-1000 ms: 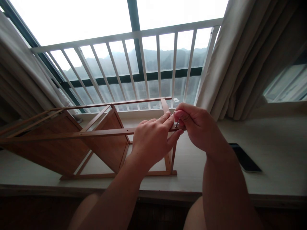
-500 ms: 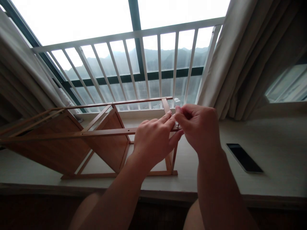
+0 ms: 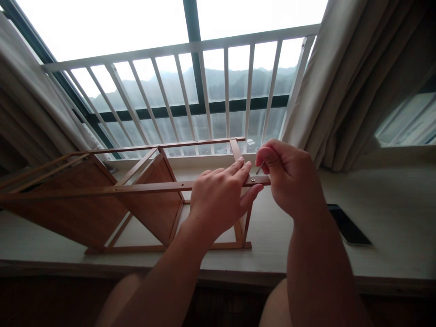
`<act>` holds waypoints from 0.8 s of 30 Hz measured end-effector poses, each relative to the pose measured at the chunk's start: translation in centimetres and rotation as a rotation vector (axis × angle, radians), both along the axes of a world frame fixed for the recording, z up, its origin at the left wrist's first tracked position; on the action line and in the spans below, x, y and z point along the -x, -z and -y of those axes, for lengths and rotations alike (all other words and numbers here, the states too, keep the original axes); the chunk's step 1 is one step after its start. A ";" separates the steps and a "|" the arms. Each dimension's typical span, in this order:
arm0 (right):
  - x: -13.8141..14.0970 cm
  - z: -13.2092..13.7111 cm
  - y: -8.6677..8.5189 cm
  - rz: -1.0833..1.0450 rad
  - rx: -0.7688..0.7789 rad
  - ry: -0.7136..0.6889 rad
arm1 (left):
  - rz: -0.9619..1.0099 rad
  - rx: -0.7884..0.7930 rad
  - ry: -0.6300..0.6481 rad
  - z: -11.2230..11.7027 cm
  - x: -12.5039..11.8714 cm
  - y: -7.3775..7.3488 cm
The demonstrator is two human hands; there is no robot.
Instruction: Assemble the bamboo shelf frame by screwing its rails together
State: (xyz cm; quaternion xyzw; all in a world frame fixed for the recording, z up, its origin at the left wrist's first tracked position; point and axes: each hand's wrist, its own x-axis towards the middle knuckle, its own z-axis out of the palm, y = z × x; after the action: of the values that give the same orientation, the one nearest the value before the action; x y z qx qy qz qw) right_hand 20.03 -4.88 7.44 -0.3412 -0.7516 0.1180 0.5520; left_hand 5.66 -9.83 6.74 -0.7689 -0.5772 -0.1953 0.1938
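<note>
A wooden shelf frame (image 3: 102, 190) lies on its side on a pale window ledge. My left hand (image 3: 218, 200) grips the right end of its upper rail, thumb under and fingers over the wood. My right hand (image 3: 289, 181) is pinched on a thin metal tool, probably a hex key (image 3: 259, 169), whose tip hangs just above a screw head (image 3: 253, 180) set in the rail's end. The tool is lifted clear of the screw.
A dark phone (image 3: 349, 225) lies flat on the ledge (image 3: 374, 213) to the right of my arm. White window bars (image 3: 200, 91) stand behind the frame. Curtains (image 3: 357, 77) hang at both sides. The ledge's front edge runs just before my knees.
My right hand has lifted and drawn back slightly to the right, pulling the metal tool out of the screw. The screw head now shows. My left hand stays on the rail.
</note>
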 end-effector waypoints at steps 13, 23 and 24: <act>-0.3 -1.0 1.0 -0.041 0.208 -0.324 | -0.003 0.007 -0.002 0.1 0.0 -0.2; -0.2 -0.5 0.2 0.077 0.114 -0.218 | 0.021 -0.001 0.015 0.0 0.0 -0.1; -0.2 -0.4 0.2 0.078 0.107 -0.204 | 0.021 0.000 0.016 0.0 0.0 -0.1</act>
State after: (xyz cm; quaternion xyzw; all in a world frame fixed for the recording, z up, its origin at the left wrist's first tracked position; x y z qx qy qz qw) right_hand 20.22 -4.46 7.29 -0.2961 -0.7961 0.2001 0.4884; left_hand 5.69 -9.84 6.80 -0.7713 -0.5730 -0.2050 0.1863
